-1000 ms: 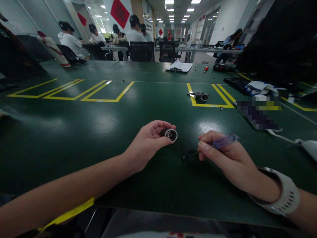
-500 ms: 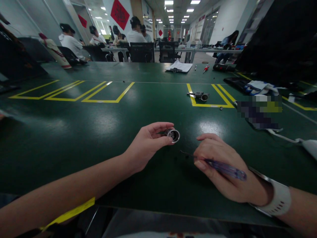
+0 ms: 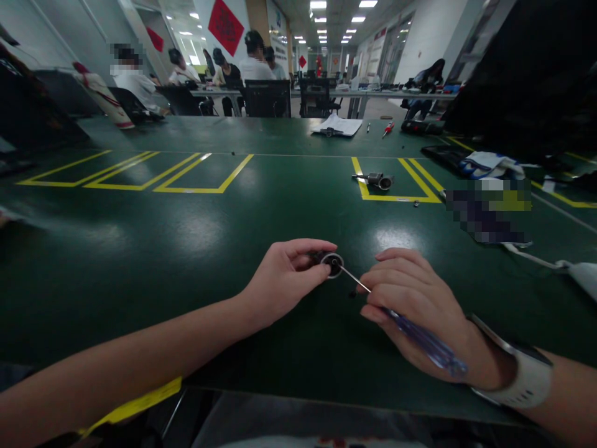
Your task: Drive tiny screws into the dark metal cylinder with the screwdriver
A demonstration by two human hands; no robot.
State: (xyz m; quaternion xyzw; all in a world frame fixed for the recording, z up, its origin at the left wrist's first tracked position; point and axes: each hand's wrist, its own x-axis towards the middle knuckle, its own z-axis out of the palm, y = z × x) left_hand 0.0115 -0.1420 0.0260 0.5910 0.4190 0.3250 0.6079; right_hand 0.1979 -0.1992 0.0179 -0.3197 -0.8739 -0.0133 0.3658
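Head view, centre of the frame: the left hand [image 3: 285, 274] gripped a cup-shaped metal part [image 3: 332, 266] between thumb and fingers, seemingly to steady it while leaving its mouth bare. That open end faced the lower right; the long axis ran back leftward between the fingers. Right of centre, the right hand [image 3: 417, 305] had its fingers closed round a translucent-handled screwdriver [image 3: 410, 326], apparently slanted up-left to meet the opening. Its tip looked inside the rim; how deep, I couldn't tell.
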